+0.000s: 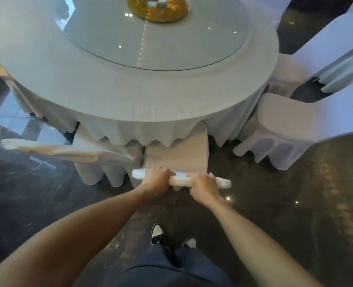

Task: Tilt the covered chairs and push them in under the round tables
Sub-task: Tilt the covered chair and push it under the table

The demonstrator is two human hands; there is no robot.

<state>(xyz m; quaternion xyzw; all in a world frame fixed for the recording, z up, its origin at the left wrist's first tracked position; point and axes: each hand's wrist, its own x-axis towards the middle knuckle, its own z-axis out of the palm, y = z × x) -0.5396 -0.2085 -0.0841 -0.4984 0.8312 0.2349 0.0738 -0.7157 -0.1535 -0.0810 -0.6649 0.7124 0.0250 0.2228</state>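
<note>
A white-covered chair [177, 156] stands in front of me, its seat partly under the skirt of the round table [130, 96]. Both hands grip the top of its backrest: my left hand [155, 179] near the left end, my right hand [203, 186] just right of the middle. A second covered chair [101, 154] sits to the left, its backrest leaning out toward the left. On the right a third covered chair [291, 129] stands clear of the table, turned away at an angle.
A glass turntable [150, 38] with a gold centrepiece [157, 8] lies on the white tablecloth. More covered chairs [337, 48] stand at the far right. The floor is dark and glossy. My shoes [158, 235] are directly behind the held chair.
</note>
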